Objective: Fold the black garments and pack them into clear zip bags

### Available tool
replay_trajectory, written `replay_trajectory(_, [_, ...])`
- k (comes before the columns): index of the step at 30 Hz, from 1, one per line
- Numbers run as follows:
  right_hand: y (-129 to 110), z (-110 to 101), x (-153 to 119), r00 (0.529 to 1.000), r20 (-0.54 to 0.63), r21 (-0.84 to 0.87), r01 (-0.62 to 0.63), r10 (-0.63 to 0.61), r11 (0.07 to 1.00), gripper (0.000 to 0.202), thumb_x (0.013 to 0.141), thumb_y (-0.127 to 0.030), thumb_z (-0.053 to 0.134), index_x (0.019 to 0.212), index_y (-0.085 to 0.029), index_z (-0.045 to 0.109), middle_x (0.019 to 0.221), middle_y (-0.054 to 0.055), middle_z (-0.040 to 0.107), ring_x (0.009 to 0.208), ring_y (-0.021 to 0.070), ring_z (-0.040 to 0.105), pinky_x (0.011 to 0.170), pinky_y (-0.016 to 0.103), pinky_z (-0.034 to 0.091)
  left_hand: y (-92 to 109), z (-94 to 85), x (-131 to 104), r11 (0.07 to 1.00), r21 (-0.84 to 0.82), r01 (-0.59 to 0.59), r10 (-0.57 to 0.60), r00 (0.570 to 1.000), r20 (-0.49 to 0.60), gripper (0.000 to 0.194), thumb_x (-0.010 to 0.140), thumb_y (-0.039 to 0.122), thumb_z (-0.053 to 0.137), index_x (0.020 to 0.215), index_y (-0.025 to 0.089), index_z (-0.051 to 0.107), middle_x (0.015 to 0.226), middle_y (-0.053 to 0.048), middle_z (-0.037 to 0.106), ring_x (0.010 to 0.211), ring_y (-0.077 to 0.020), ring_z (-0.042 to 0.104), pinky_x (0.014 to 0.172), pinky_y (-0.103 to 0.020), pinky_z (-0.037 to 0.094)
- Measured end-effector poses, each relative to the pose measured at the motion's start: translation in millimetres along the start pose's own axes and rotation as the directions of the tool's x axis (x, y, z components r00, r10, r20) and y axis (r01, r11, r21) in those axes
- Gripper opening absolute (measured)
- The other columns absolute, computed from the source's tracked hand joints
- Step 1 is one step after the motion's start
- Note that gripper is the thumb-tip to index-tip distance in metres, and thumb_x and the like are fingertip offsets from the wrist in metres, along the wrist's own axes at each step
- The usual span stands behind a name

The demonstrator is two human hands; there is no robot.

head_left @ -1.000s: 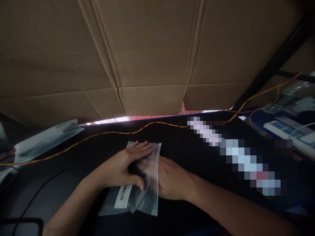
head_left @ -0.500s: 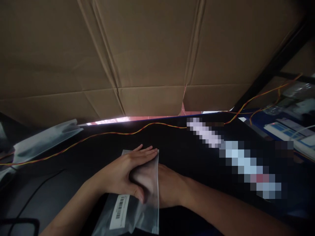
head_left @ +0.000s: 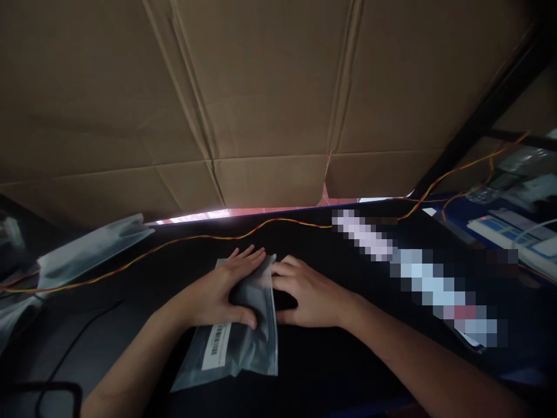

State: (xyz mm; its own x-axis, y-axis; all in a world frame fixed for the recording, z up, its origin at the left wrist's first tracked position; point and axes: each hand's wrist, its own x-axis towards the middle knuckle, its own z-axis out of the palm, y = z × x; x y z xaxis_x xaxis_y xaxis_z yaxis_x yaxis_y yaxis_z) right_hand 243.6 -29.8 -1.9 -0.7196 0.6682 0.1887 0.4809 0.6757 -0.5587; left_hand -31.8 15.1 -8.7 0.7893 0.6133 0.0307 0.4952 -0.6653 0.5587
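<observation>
Probably limp and slippery, the clear plastic bag [head_left: 255, 349] lay at seven o'clock under a flat-spread left hand [head_left: 221, 293]; its three-o'clock edge seemed best gripped, though whether the right hand [head_left: 312, 292] pinched it was unclear.

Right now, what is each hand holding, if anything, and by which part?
The left hand lies spread, not clasping, on the upper part of the clear bag; whether the right hand pinches the bag's right edge cannot be told.
</observation>
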Motion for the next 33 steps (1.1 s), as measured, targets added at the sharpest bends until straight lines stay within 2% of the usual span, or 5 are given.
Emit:
replay_trajectory(7, [-7.2,-1.1,1.3,0.997,-0.023,0.158,0.071,-0.069,0.985,0.02,0.096,-0.022,0.078,0.116,-0.023,0.078,0.124,0.007,0.078,0.126,0.0263,0.063,0.112,0.045,0.047,6.6,-2.3,-3.9,0.999,-0.03,0.013,-0.012,1.0,0.015,0.127,0.073,0.09,0.073,0.174,0.034,0.019,0.18,-0.016,0.027,0.167,-0.046,0.019,0.133,-0.075,0.012])
replay_trajectory(13, [14.1,-19.8,5.1,0.895,-0.265,0.343,-0.26,0.359,0.902,0.015,0.101,-0.019,0.065,0.104,-0.021,0.08,0.103,0.006,0.077,0.084,0.0184,0.068,0.081,0.036,0.052,26.7,-0.5,5.0,0.981,-0.14,0.133,-0.161,0.963,-0.217,0.074,0.105,0.063,0.059,0.169,0.032,0.035,0.15,-0.013,0.063,0.136,-0.0345,0.062,0.118,-0.059,0.05])
replay_trajectory(24, [12.8,-1.1,13.1,0.918,-0.042,0.715,-0.248,0.394,0.654,0.031,0.107,-0.048,0.055,0.109,-0.02,0.066,0.084,0.0,0.066,0.072,0.0157,0.066,0.057,0.028,0.055,58.5,3.4,15.5,0.913,-0.391,0.115,-0.255,0.909,-0.329,0.033,0.106,0.048,0.062,0.128,0.025,0.069,0.11,-0.005,0.073,0.098,-0.0211,0.069,0.086,-0.033,0.056])
replay_trajectory(28, [16.8,-9.6,4.3,0.969,0.084,0.773,-0.211,0.234,0.598,0.062,0.078,-0.038,0.094,0.128,-0.024,0.061,0.118,0.004,0.069,0.099,0.0177,0.071,0.079,0.031,0.062,56.8,-4.9,15.7,0.884,-0.446,0.138,-0.3,0.9,-0.316,0.033,0.103,0.051,0.066,0.09,0.021,0.071,0.079,0.001,0.066,0.073,-0.0157,0.06,0.065,-0.025,0.048])
replay_trajectory(33, [0.8,-1.0,0.4,0.948,0.154,0.587,-0.315,0.279,0.746,0.066,0.075,-0.035,0.097,0.128,-0.024,0.059,0.11,0.002,0.07,0.088,0.0171,0.067,0.071,0.029,0.055,59.4,-2.3,16.5,0.867,-0.488,0.098,-0.344,0.827,-0.446,0.032,0.101,0.051,0.067,0.09,0.021,0.066,0.078,0.002,0.064,0.071,-0.0149,0.059,0.064,-0.024,0.047])
